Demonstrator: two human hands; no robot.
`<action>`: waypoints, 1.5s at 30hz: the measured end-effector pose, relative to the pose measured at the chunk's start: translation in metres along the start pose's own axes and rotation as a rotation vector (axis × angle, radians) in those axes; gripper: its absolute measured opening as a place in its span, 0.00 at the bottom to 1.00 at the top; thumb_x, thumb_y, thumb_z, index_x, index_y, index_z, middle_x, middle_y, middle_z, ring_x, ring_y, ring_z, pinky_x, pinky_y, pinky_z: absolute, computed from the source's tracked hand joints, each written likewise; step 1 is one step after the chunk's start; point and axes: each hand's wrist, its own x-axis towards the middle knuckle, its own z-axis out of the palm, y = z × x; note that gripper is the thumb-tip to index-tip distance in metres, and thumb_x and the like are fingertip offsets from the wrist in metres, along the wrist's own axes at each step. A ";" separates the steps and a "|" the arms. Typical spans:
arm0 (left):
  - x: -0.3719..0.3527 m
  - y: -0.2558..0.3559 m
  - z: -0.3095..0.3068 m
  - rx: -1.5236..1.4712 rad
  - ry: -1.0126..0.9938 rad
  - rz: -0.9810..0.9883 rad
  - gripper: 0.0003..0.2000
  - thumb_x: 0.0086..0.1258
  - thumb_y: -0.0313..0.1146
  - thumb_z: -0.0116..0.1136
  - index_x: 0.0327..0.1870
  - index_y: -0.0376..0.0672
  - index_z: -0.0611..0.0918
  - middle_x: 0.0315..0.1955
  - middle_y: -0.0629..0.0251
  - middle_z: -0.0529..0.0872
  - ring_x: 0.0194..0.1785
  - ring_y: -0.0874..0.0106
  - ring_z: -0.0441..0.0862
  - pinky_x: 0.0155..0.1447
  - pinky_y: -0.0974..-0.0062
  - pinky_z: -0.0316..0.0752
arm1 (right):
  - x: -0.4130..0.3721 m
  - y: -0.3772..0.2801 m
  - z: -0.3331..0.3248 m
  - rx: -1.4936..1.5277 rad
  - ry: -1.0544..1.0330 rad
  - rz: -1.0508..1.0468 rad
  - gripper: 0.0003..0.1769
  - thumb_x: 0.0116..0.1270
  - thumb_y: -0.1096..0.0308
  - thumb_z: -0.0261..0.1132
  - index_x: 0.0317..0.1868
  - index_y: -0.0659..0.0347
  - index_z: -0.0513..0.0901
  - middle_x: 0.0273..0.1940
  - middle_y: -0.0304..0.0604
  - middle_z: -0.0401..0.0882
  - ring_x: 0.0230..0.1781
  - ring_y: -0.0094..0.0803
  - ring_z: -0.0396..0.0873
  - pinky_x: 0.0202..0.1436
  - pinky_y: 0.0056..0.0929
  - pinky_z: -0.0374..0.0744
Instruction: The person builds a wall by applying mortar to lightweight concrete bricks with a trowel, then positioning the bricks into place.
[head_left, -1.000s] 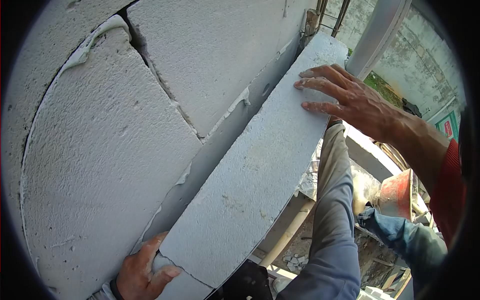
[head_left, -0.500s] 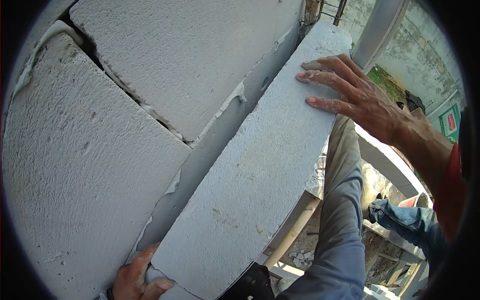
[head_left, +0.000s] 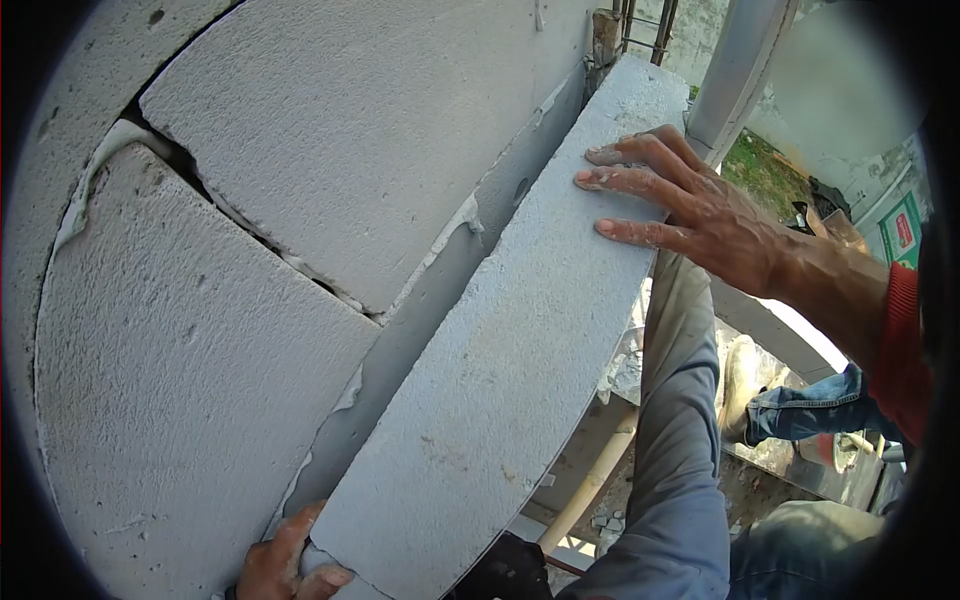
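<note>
A long light grey block (head_left: 480, 350) lies diagonally beside a wall of large pale blocks (head_left: 250, 260), with a shadowed gap along much of its left edge. My left hand (head_left: 290, 560) grips the block's lower end, thumb and finger at the corner, the rest partly hidden. Near the upper end, my right hand (head_left: 690, 205) rests on top with its fingers spread; a red sleeve covers its forearm. Whitish mortar (head_left: 460, 225) bulges from the wall's joints.
A grey-blue clothed limb (head_left: 670, 430) passes under the block's right side. Farther right are a metal post (head_left: 745, 70), a person's jeans leg (head_left: 810, 405), and a green sign (head_left: 902, 230). A pale pole (head_left: 590, 485) and rubble lie below.
The view has shifted slightly, so the wall appears lower. Both hands keep their places on the block. More jeans fabric shows at the lower right.
</note>
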 end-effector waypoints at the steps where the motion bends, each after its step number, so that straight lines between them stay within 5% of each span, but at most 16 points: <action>1: 0.001 0.001 0.000 -0.014 0.008 -0.012 0.20 0.68 0.34 0.52 0.57 0.33 0.70 0.48 0.47 0.78 0.53 0.57 0.77 0.56 0.68 0.70 | 0.000 0.000 -0.001 -0.001 0.000 0.003 0.62 0.44 0.83 0.70 0.68 0.16 0.46 0.68 0.26 0.57 0.68 0.36 0.55 0.75 0.36 0.57; 7: 0.002 0.000 0.000 -0.006 0.006 0.012 0.20 0.68 0.34 0.52 0.57 0.33 0.71 0.48 0.47 0.78 0.53 0.57 0.77 0.57 0.68 0.69 | 0.002 -0.001 -0.010 0.060 -0.041 0.015 0.58 0.44 0.84 0.70 0.65 0.16 0.55 0.67 0.26 0.58 0.69 0.33 0.55 0.76 0.32 0.57; 10: 0.002 0.003 -0.001 -0.021 -0.006 -0.006 0.20 0.69 0.34 0.51 0.58 0.33 0.71 0.49 0.48 0.78 0.53 0.57 0.77 0.57 0.68 0.69 | 0.005 0.003 -0.009 0.029 -0.072 0.043 0.48 0.49 0.82 0.67 0.65 0.26 0.61 0.67 0.27 0.59 0.68 0.28 0.56 0.76 0.28 0.56; 12: 0.001 0.002 -0.001 -0.013 -0.009 -0.004 0.20 0.69 0.34 0.50 0.58 0.33 0.71 0.49 0.48 0.78 0.53 0.58 0.77 0.57 0.68 0.69 | 0.001 0.010 -0.008 0.346 -0.129 0.258 0.30 0.63 0.72 0.59 0.64 0.37 0.65 0.62 0.32 0.65 0.63 0.27 0.64 0.71 0.27 0.66; 13: 0.001 0.002 0.000 -0.009 -0.004 -0.004 0.20 0.69 0.34 0.50 0.58 0.33 0.71 0.49 0.48 0.78 0.53 0.59 0.77 0.57 0.68 0.69 | -0.004 0.010 -0.012 0.349 -0.129 0.262 0.30 0.63 0.72 0.59 0.64 0.37 0.65 0.62 0.32 0.65 0.63 0.27 0.64 0.71 0.27 0.66; 14: 0.001 0.001 0.000 -0.007 -0.008 -0.004 0.20 0.69 0.34 0.50 0.58 0.33 0.71 0.49 0.48 0.78 0.53 0.59 0.77 0.57 0.68 0.69 | -0.011 0.010 -0.020 -0.055 -0.055 0.223 0.25 0.64 0.69 0.58 0.62 0.45 0.67 0.60 0.32 0.67 0.61 0.25 0.66 0.69 0.26 0.68; 15: 0.001 0.001 0.001 -0.001 0.002 -0.014 0.20 0.69 0.33 0.50 0.58 0.32 0.70 0.49 0.48 0.78 0.53 0.59 0.77 0.57 0.69 0.69 | -0.021 0.015 -0.005 -0.138 0.091 0.306 0.24 0.64 0.69 0.58 0.61 0.46 0.67 0.59 0.32 0.68 0.60 0.26 0.67 0.68 0.26 0.68; 17: -0.003 0.003 0.001 0.006 0.006 -0.026 0.20 0.68 0.33 0.49 0.58 0.32 0.70 0.48 0.48 0.78 0.53 0.59 0.77 0.57 0.69 0.69 | -0.046 0.079 0.104 0.405 0.775 0.678 0.22 0.64 0.69 0.58 0.60 0.48 0.68 0.57 0.34 0.69 0.58 0.27 0.67 0.66 0.26 0.69; 19: -0.004 0.001 0.001 0.011 -0.003 -0.032 0.20 0.68 0.33 0.49 0.58 0.32 0.70 0.48 0.48 0.79 0.53 0.59 0.77 0.57 0.69 0.69 | -0.054 0.119 0.181 0.550 0.938 0.754 0.20 0.64 0.69 0.58 0.58 0.50 0.70 0.54 0.35 0.70 0.56 0.28 0.68 0.63 0.27 0.69; 32: -0.005 -0.001 0.002 0.066 0.004 -0.050 0.21 0.69 0.34 0.49 0.59 0.31 0.70 0.48 0.48 0.78 0.53 0.59 0.77 0.56 0.69 0.70 | -0.077 0.159 0.246 0.406 0.919 0.674 0.12 0.64 0.68 0.56 0.46 0.63 0.77 0.41 0.43 0.77 0.43 0.34 0.75 0.49 0.29 0.74; 38: -0.001 -0.002 0.002 0.061 -0.009 -0.041 0.21 0.68 0.34 0.49 0.59 0.31 0.70 0.48 0.48 0.78 0.52 0.59 0.77 0.56 0.69 0.70 | -0.082 0.177 0.259 0.958 1.028 0.821 0.11 0.65 0.68 0.56 0.45 0.64 0.77 0.39 0.44 0.77 0.41 0.36 0.75 0.48 0.30 0.74; 41: -0.002 0.000 0.003 0.072 0.007 -0.053 0.21 0.68 0.33 0.49 0.59 0.31 0.70 0.47 0.48 0.79 0.52 0.59 0.77 0.55 0.68 0.70 | -0.081 0.177 0.262 0.827 1.021 0.837 0.11 0.63 0.71 0.56 0.45 0.64 0.77 0.41 0.45 0.78 0.42 0.36 0.75 0.49 0.29 0.74; 45: 0.002 0.004 0.003 0.052 0.024 -0.049 0.20 0.67 0.31 0.50 0.58 0.31 0.71 0.47 0.48 0.79 0.52 0.60 0.77 0.55 0.69 0.70 | -0.074 0.164 0.237 0.781 1.014 0.769 0.18 0.73 0.59 0.47 0.50 0.62 0.76 0.43 0.41 0.78 0.42 0.31 0.75 0.49 0.26 0.74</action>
